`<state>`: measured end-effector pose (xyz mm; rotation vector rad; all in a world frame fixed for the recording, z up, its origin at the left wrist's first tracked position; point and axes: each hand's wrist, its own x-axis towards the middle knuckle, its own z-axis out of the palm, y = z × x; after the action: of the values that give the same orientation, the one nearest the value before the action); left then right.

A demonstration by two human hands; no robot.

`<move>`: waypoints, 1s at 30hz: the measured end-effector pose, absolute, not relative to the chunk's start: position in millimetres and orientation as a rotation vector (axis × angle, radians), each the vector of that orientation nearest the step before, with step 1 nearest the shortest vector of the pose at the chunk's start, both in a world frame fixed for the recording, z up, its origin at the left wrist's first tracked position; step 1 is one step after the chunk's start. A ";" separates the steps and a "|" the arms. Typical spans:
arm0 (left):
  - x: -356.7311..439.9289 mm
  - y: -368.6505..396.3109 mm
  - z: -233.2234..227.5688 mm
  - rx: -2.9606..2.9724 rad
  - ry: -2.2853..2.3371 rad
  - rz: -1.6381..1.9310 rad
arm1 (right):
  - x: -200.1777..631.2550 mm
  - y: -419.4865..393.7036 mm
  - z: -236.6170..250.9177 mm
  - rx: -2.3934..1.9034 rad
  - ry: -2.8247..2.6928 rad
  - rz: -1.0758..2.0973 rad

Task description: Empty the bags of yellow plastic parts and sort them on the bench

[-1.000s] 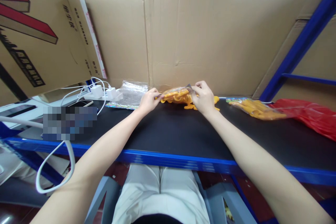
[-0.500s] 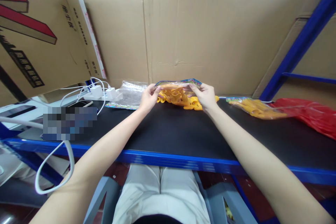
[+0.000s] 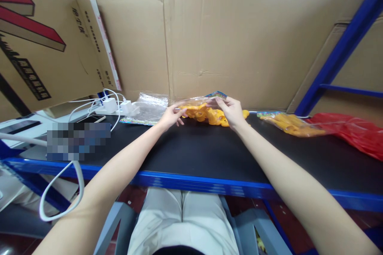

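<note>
Both of my hands hold a clear plastic bag of orange toy pieces point(image 3: 200, 110) at the back of the black table top point(image 3: 209, 151). My left hand point(image 3: 170, 116) pinches the bag's left edge. My right hand point(image 3: 229, 110) grips its right top edge, near the coloured header strip. The bag sits just above the table, tilted flat. A few loose orange pieces point(image 3: 243, 114) lie on the table behind my right hand.
A second filled bag of orange pieces point(image 3: 289, 123) lies to the right, beside a red plastic bag point(image 3: 356, 133). Empty clear bags point(image 3: 149, 107) lie to the left, next to white chargers and cables point(image 3: 112, 105). Cardboard sheets wall the back; blue shelf posts stand at right.
The bag was lifted upright off the table half a second ago; it is now lowered and tilted flatter. My left hand has shifted to the bag's left edge.
</note>
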<state>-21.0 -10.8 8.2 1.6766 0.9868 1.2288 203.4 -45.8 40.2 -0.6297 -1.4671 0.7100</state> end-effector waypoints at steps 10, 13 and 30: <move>-17.9 -14.0 13.7 1.494 0.926 1.423 | 204.3 -40.6 36.0 -0.714 -1.559 0.796; -15.2 -15.6 17.2 1.469 0.860 1.534 | 204.1 -42.5 40.2 -0.714 -1.534 0.611; -16.9 -16.9 14.4 1.510 0.850 1.329 | 211.6 -33.9 37.5 -0.722 -1.537 0.422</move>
<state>-16.9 -16.9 14.4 1.5098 0.8499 1.3288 211.6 -33.9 37.5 -0.7224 -1.5368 0.4220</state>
